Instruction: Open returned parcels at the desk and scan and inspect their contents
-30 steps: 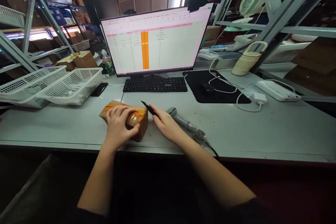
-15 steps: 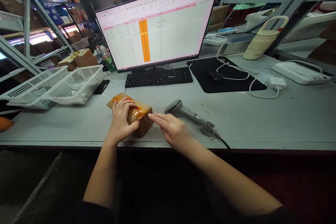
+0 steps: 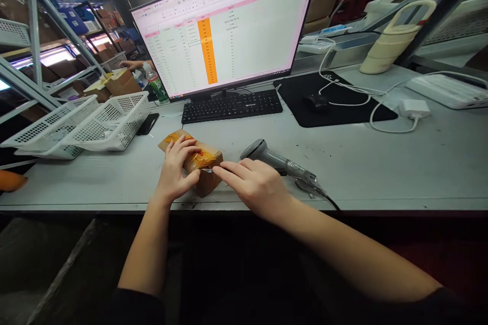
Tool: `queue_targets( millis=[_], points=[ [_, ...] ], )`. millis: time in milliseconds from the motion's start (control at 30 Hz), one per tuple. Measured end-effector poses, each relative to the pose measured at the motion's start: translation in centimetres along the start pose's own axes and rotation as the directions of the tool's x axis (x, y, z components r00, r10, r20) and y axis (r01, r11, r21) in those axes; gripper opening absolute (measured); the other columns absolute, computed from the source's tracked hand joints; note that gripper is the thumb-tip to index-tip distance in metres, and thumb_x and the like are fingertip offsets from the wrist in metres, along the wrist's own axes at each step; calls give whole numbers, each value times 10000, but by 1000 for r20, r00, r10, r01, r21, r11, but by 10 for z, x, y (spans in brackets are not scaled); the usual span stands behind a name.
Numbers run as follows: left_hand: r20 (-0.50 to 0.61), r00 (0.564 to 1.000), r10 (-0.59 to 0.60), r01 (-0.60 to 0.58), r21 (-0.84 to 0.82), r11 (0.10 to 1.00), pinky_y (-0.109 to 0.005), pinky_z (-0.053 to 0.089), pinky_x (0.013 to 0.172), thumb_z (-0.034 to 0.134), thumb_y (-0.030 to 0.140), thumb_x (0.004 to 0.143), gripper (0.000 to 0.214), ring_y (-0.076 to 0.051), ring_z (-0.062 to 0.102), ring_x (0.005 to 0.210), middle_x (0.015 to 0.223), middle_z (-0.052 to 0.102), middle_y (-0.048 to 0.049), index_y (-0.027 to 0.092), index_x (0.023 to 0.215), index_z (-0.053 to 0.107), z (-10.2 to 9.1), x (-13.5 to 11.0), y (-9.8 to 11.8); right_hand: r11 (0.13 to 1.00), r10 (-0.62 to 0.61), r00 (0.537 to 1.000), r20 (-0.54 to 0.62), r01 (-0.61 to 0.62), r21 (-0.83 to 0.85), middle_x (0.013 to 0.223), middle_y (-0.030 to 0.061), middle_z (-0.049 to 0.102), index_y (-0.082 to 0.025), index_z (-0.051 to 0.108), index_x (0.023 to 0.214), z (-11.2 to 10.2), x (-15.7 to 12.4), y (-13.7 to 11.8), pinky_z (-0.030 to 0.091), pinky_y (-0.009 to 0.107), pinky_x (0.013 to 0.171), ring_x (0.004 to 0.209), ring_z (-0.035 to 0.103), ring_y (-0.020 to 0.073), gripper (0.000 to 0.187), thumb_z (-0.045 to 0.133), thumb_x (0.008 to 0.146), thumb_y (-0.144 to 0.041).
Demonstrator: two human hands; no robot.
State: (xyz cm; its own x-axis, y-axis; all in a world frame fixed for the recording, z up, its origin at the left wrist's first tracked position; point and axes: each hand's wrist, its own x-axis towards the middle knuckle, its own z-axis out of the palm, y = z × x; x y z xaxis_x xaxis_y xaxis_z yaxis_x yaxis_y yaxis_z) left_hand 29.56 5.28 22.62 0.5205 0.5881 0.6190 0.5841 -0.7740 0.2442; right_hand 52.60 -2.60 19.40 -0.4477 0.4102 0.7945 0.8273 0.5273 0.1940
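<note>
A small brown cardboard parcel (image 3: 208,155) wrapped in yellow tape lies near the front edge of the grey table (image 3: 381,172). My left hand (image 3: 176,167) lies on top of it, fingers curled over it and holding it down. My right hand (image 3: 255,185) reaches in from the right with its fingers pressed together on a small knife. The thin blade tip (image 3: 208,170) touches the parcel's near right end, and the hand hides the handle.
A grey barcode scanner (image 3: 267,155) lies just behind my right hand, its cable running right. Further back are a keyboard (image 3: 232,105), a large monitor (image 3: 224,30), and a black mouse pad (image 3: 335,106) with a mouse. White baskets (image 3: 110,122) and a phone (image 3: 147,124) are at left. Another person's hand (image 3: 131,64) shows far left.
My right hand has brought the knife down from the air to the parcel's right end. My left hand has stayed on the parcel. The camera has tilted lower and closer.
</note>
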Motion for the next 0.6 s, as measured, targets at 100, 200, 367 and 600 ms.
queue_targets(
  millis=[100,200,367,600],
  points=[
    [-13,1000,13,-13,16,1000,-593,226,1224,550,301,751,449,-340,387,1470,1434,588,-102,210,1184,623,2,0,-1,997,-26,1000,-14,25,-66,1102,40,770,-203,709,1212,-1,6,0,434,353,640,757,606,179,354,452,995,-89],
    [-39,999,28,-28,13,1000,-589,236,1221,550,297,756,446,-338,399,1465,1427,599,-103,205,1185,627,3,0,-2,995,-37,999,-19,35,-89,1068,42,772,-200,711,1195,2,12,-3,416,354,631,744,593,177,331,456,1006,-108],
    [-52,998,40,-38,31,999,-571,254,1224,537,303,767,424,-317,429,1448,1385,631,-94,206,1165,646,4,-1,-3,996,-1,1000,3,1,-86,991,60,768,-198,714,1174,4,19,-5,372,371,618,729,571,187,303,461,1017,-141],
    [-132,989,70,-69,13,998,-539,292,1215,506,218,828,358,-277,507,1383,1275,692,-69,212,1138,686,11,-1,-6,973,65,997,33,-56,-222,985,37,775,-201,728,1170,-10,2,26,339,356,604,702,556,186,367,467,958,-56]
  ],
)
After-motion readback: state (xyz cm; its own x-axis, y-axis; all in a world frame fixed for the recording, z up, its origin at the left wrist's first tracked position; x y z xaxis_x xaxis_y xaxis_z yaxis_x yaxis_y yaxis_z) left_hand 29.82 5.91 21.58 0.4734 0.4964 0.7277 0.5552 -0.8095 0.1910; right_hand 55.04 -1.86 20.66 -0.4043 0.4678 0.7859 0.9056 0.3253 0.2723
